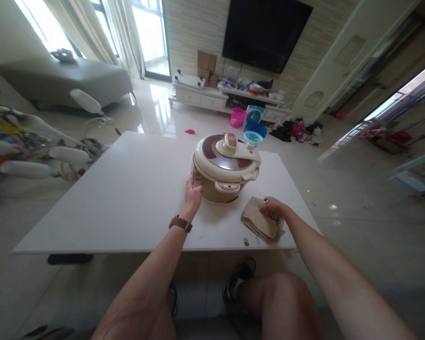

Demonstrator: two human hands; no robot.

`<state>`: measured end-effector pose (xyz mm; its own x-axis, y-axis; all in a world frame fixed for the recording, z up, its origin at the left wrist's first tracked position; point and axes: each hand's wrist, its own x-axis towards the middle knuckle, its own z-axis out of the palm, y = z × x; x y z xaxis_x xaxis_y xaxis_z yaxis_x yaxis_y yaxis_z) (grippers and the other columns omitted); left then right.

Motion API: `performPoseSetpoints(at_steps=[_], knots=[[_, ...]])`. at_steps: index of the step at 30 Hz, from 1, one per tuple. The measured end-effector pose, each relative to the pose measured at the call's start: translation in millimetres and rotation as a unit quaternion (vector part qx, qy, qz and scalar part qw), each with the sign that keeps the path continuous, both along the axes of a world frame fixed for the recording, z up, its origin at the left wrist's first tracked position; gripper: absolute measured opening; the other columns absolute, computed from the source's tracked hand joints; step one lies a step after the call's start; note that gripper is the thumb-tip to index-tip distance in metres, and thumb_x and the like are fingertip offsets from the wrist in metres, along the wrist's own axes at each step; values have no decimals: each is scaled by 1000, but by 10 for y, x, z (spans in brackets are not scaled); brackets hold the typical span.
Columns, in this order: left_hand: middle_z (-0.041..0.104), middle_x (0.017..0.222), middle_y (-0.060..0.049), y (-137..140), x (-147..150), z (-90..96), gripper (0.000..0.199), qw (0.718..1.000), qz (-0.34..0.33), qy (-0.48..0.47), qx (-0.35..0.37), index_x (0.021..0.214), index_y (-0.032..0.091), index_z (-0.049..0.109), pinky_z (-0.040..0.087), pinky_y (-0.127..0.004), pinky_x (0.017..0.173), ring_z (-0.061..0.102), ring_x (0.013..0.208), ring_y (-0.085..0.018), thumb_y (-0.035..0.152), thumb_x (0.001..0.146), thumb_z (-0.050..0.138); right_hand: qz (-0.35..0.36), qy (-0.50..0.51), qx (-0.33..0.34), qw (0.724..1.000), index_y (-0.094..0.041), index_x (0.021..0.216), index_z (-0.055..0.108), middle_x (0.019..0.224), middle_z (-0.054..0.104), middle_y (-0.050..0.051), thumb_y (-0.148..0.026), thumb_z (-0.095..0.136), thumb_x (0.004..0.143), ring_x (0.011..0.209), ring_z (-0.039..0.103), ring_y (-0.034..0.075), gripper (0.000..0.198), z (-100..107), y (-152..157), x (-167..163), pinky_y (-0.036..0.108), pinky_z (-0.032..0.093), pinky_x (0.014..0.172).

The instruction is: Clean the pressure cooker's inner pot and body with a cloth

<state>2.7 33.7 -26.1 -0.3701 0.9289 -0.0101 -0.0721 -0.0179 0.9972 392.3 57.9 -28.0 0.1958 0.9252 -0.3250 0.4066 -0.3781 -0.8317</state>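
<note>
A cream electric pressure cooker with its lid on stands on the white table. My left hand grips the cooker's left side, its thumb showing and some fingers hidden. To the right of the cooker lies a folded tan cloth with a dark printed pattern near its right edge. My right hand is closed over the cloth's upper right part, pinching it on the tabletop. A small brownish scrap sits just below the cloth, near the table's front edge.
Beyond the table, a pink basket and a light-blue basket stand on the floor by a white TV cabinet. White-padded exercise equipment is at the left. My knees are under the front edge.
</note>
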Motion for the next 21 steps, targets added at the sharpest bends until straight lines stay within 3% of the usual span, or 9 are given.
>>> performPoseSetpoints(at_steps=[3, 6, 10, 14, 16, 18, 19, 21], knots=[[53, 164, -11, -57, -56, -18, 86, 1000, 9, -11, -27, 155, 21, 51, 37, -46, 129, 44, 157, -32, 12, 70, 60, 64, -45, -74, 994, -16, 59, 70, 51, 67, 1, 1, 83, 36, 45, 56, 14, 32, 60, -134, -8, 24, 42, 47], [53, 162, -17, -225, -42, -15, 76, 997, 22, -19, -73, 147, 18, 54, 42, -47, 124, 50, 151, -33, 12, 72, 60, 115, -63, -88, 987, -14, 65, 76, 57, 72, 4, -7, 83, 44, 50, 62, 18, 24, 236, -395, -91, 25, 46, 49], [55, 157, -21, -575, 191, 33, 60, 989, -13, -89, -118, 138, 14, 56, 41, -50, 123, 53, 147, -32, 16, 78, 58, 216, -81, -11, 973, -17, 79, 83, 72, 78, 1, -13, 80, 53, 65, 67, 18, 26, 639, -904, -331, 25, 52, 61], [69, 143, -17, -995, 536, 169, 36, 971, -153, -159, -91, 116, 17, 71, 38, -54, 125, 56, 144, -33, 36, 87, 63, 256, -56, 49, 964, -20, 89, 85, 82, 80, -2, -18, 83, 59, 75, 69, 19, 30, 1109, -1446, -626, 28, 55, 71], [76, 130, -16, -1180, 629, 226, 41, 943, -256, -198, -74, 110, 17, 76, 42, -57, 122, 65, 134, -34, 49, 88, 63, 221, -5, 59, 974, -20, 91, 84, 84, 80, -1, -21, 86, 59, 76, 69, 20, 32, 1292, -1657, -758, 28, 55, 71], [78, 127, -18, -1323, 638, 247, 59, 879, -387, -270, -59, 114, 15, 77, 41, -58, 122, 68, 130, -37, 66, 87, 63, 163, 76, 67, 982, -19, 92, 82, 86, 81, 0, -24, 88, 58, 75, 71, 20, 35, 1391, -1797, -876, 29, 55, 69], [78, 128, -19, -1377, 616, 245, 68, 851, -424, -304, -55, 117, 15, 77, 41, -58, 124, 68, 132, -38, 73, 84, 65, 132, 117, 69, 982, -19, 91, 81, 85, 81, 1, -26, 88, 57, 74, 71, 20, 35, 1402, -1836, -933, 29, 56, 68], [77, 131, -21, -1456, 551, 231, 82, 826, -436, -350, -65, 123, 13, 75, 39, -57, 125, 65, 137, -40, 81, 77, 67, 81, 183, 67, 977, -19, 89, 79, 83, 82, 2, -28, 90, 56, 71, 72, 21, 36, 1353, -1860, -1043, 30, 56, 65]])
